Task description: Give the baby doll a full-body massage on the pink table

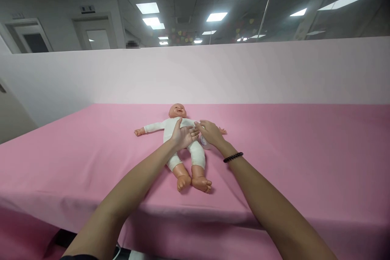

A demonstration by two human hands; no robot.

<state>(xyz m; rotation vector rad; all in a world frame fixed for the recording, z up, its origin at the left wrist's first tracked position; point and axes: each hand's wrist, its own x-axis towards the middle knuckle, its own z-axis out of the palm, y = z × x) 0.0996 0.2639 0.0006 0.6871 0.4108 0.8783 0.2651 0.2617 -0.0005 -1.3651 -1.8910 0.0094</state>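
A baby doll (179, 138) lies on its back on a pink-covered table (274, 162), roughly midway between the near and far edges, with its head toward the far edge and its bare feet toward the near edge. It wears a white long-sleeved romper (173, 130) that leaves its plastic hands and feet showing, and its arms are spread out to the sides. The left hand (183, 136) lies flat across the doll's middle, with its fingers pointing toward the doll's far side. The right hand (210, 133) rests on the opposite side of the chest, its fingers reaching back toward the left hand. Both hands are open and on the doll, not clamped on it, with their fingertips just apart above its chest. A black beaded bracelet (233, 157) circles the right wrist. Just under the right hand and beside the doll's hip sits a small white bottle (203, 143), though whether the hand touches it is hard to tell. The pink cloth hangs in folds over the near edge. Beyond the far edge stands a pale partition (195, 73), with glass panels, ceiling lights and doorways behind it
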